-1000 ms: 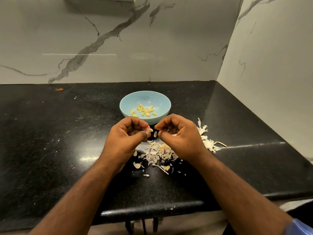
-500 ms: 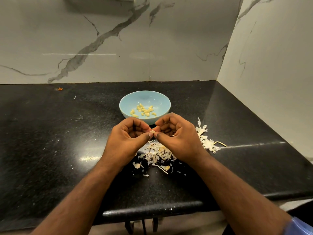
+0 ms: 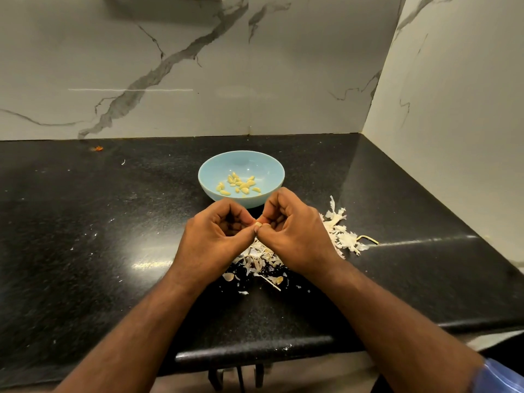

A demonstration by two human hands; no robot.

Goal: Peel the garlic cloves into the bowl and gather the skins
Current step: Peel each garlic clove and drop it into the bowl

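Both hands meet just in front of the round pale-blue bowl (image 3: 241,177), fingers curled inward. The left hand (image 3: 217,236) and the right hand (image 3: 295,236) together pinch one small pale garlic clove (image 3: 258,224) between thumb tips and forefingers, above the black speckled stone desk (image 3: 113,222). A dozen or so peeled yellowish cloves (image 3: 238,185) lie in the bowl's bottom. Papery whitish skins (image 3: 262,260) lie scattered under the hands, and a second white heap of skins (image 3: 341,232) sits to the right.

The clove is tiny and probably slick, so a hard squeeze could shoot it onto the desk or into the skins, where it would be hard to find. Light flakes may also cling to the fingers and drop into the bowl with the clove.
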